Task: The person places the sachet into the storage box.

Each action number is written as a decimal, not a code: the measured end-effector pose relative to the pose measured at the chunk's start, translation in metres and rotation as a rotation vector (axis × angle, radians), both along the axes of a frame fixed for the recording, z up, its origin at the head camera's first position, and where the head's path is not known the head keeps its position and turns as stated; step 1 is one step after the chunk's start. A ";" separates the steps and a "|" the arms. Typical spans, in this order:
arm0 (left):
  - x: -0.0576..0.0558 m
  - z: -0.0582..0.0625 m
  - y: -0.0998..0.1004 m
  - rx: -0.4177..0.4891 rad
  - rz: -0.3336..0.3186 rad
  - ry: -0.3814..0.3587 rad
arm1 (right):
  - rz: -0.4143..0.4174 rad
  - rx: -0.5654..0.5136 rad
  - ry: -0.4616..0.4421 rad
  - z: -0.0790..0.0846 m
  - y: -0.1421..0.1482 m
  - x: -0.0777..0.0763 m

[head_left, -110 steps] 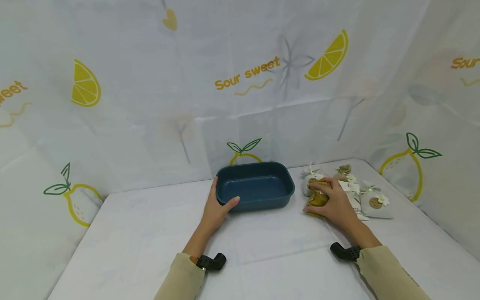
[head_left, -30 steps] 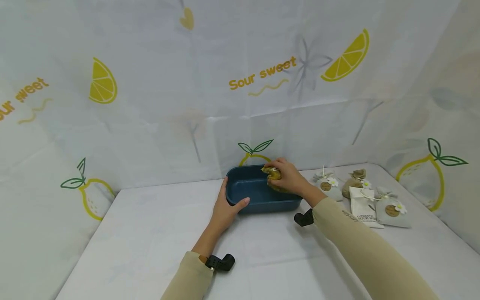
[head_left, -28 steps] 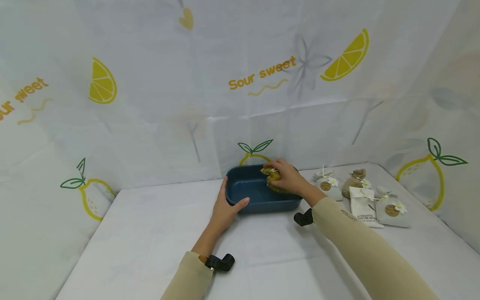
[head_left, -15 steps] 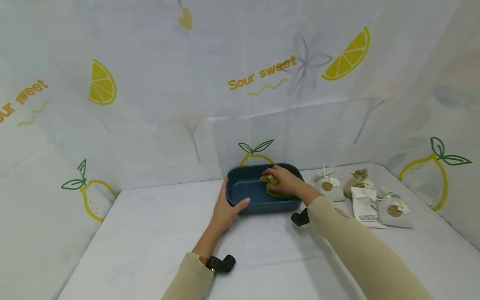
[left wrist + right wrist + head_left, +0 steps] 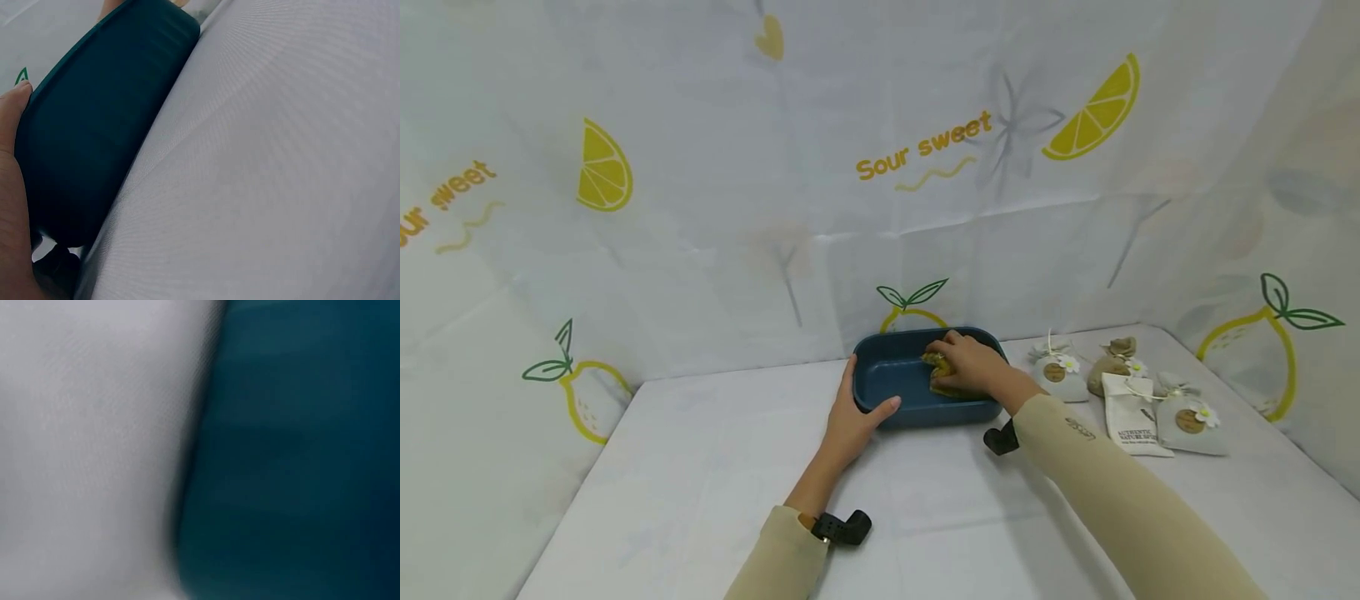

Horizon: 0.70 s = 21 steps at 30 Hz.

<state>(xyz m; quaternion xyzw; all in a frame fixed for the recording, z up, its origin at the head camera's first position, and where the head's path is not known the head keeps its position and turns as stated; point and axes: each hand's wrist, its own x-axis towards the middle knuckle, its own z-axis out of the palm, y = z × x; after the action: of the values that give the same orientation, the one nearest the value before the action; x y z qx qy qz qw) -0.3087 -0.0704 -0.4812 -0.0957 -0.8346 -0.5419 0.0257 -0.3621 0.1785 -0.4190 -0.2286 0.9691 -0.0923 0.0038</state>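
Observation:
A dark blue rectangular bin (image 5: pixel 940 414) rests on the white cloth, close to the back wall. My left hand (image 5: pixel 848 425) holds its left end, thumb on the front wall and fingers along the side. In the left wrist view, the thumb (image 5: pixel 12 119) lies at the rim of the bin (image 5: pixel 94 125). My right hand (image 5: pixel 976 367) reaches inside at the right end and grips a mustard-yellow cloth sachet (image 5: pixel 938 363), which the fingers partly cover. The right wrist view shows only the blurred outer wall of the bin (image 5: pixel 281 456); hand and sachet are outside it.
To the right of the bin stand a pale drawstring sachet (image 5: pixel 1055 385) and a brown sachet (image 5: pixel 1103 375). In front of them are a white printed packet (image 5: pixel 1129 417) and another pale sachet (image 5: pixel 1180 435) with a flower. A lemon-printed cloth (image 5: pixel 715 208) hangs behind.
My right hand has carried the mustard-yellow sachet from the group at the right into the bin, lowering slightly over the last second. The left hand has kept its hold on the bin.

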 end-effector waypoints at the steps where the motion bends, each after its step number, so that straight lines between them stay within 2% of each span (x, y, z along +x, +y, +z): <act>1: 0.000 0.000 0.000 0.001 0.002 -0.002 | -0.001 0.020 0.009 0.001 0.000 0.001; 7: 0.000 0.001 -0.001 0.011 0.011 -0.015 | 0.002 0.132 0.080 0.007 0.000 0.005; 12: 0.000 -0.001 -0.002 0.012 0.010 -0.018 | -0.017 0.164 0.104 0.014 0.003 0.010; 15: 0.000 -0.001 -0.001 0.009 0.010 -0.018 | -0.030 0.129 0.111 0.017 0.008 0.014; 21: 0.000 0.001 0.001 0.005 0.006 -0.016 | -0.056 -0.006 0.120 0.029 0.022 0.028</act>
<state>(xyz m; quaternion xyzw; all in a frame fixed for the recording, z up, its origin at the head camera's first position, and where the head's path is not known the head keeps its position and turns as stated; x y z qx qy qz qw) -0.3082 -0.0689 -0.4799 -0.0888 -0.8337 -0.5446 0.0211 -0.3340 0.2006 -0.3904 -0.2063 0.9734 -0.0813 -0.0578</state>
